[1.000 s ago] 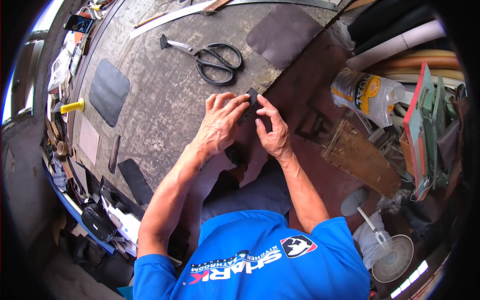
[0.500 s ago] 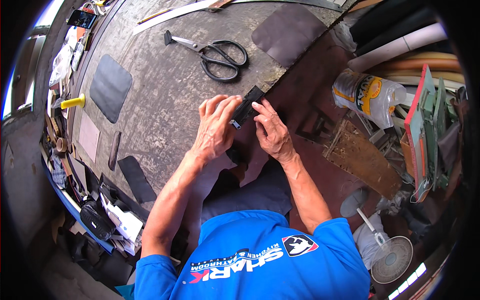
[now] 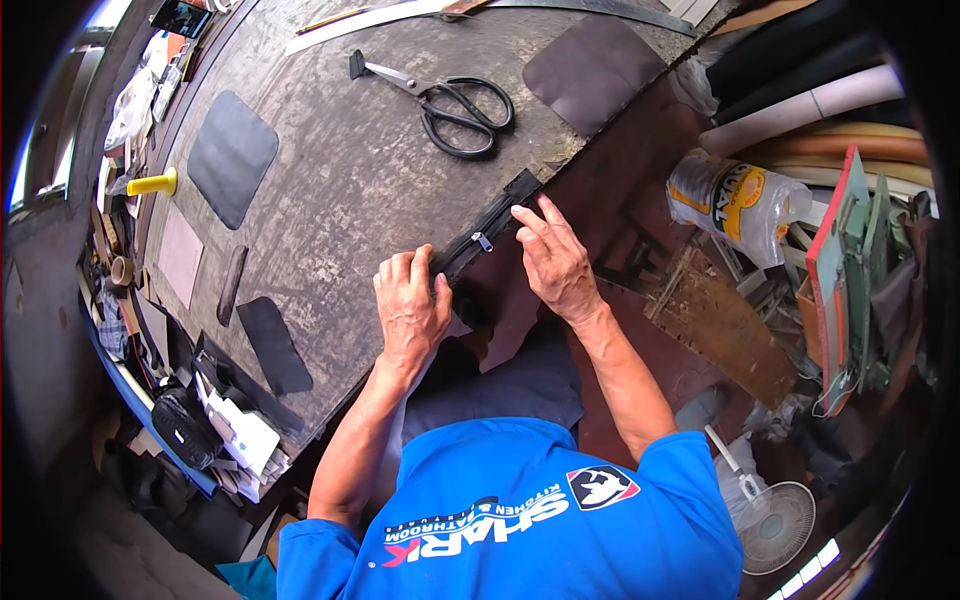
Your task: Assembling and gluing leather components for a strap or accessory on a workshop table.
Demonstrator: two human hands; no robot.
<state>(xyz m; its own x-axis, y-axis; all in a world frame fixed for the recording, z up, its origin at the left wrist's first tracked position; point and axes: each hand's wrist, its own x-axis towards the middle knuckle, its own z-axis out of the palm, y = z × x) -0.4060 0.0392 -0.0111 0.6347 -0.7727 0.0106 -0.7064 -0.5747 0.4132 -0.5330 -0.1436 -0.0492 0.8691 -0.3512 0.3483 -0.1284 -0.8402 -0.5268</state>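
Left hand (image 3: 410,305) lies flat, fingers together, pinning the near end of the black zipper strip (image 3: 487,233) at the worktop (image 3: 340,190) edge. Right hand (image 3: 552,258), fingers extended, presses the far end — nothing gripped. Best to keep the strip taut and straight, I'd judge, the small metal slider (image 3: 482,241) free. Worktop worn, mottled grey; beyond, black-handled scissors (image 3: 450,100), a dark rounded leather patch (image 3: 595,70).

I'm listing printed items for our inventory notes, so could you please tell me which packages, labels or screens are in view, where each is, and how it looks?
Clear plastic bottle with yellow label: lying on its side, right of the workbench, among clutter.
Dark phone-like screen: top left corner, at the bench's far edge, flat and rectangular.
Blue shirt with white and red print: on the person, bottom centre.
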